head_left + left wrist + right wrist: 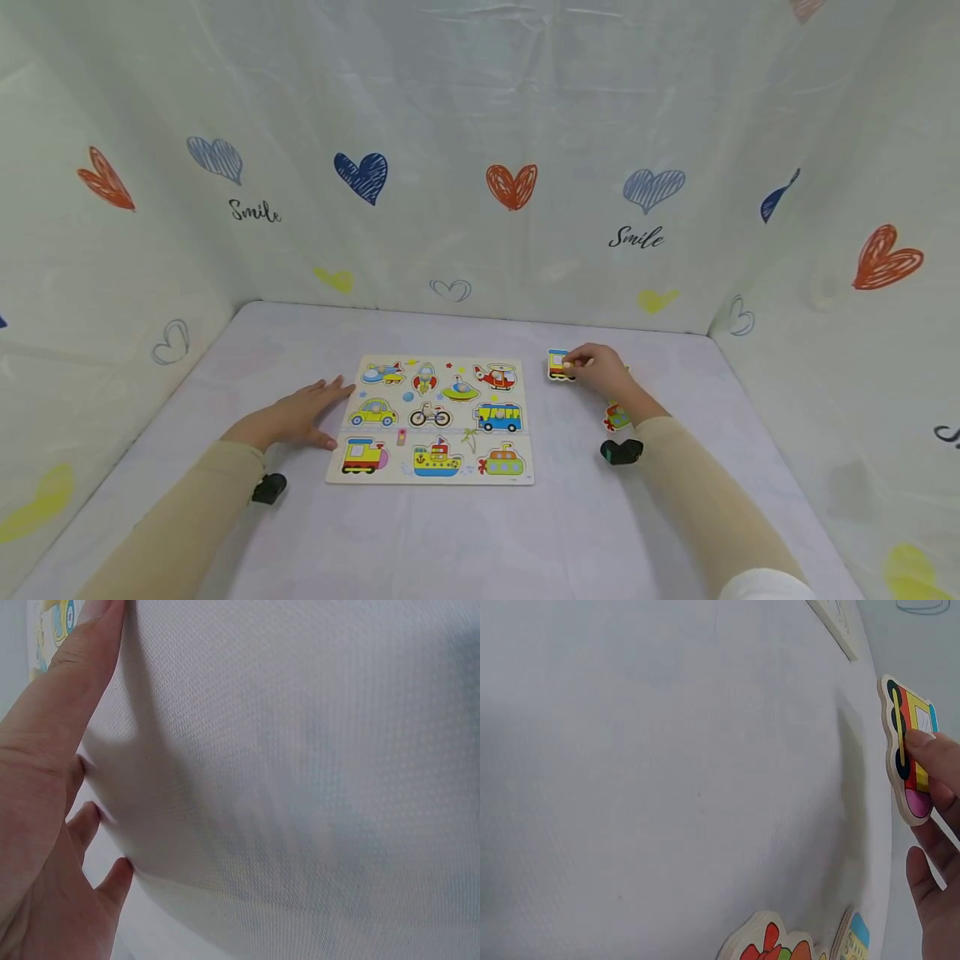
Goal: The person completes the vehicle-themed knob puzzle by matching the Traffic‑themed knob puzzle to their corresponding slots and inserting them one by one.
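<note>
My right hand pinches a wooden train puzzle piece by its face, right of the puzzle board. In the right wrist view the train piece is tilted on edge, raised off the table, with the thumb on its face. My left hand rests on the table, fingers spread, its fingertips by the board's left edge. The board shows colourful vehicles, among them a train at lower left. Under my right wrist lies a submarine-like piece, partly hidden by the arm.
Beside the submarine-like piece, a blue-and-yellow piece is cut off by the frame's bottom. A pale cloth covers the table. White curtains with printed hearts stand behind and on both sides.
</note>
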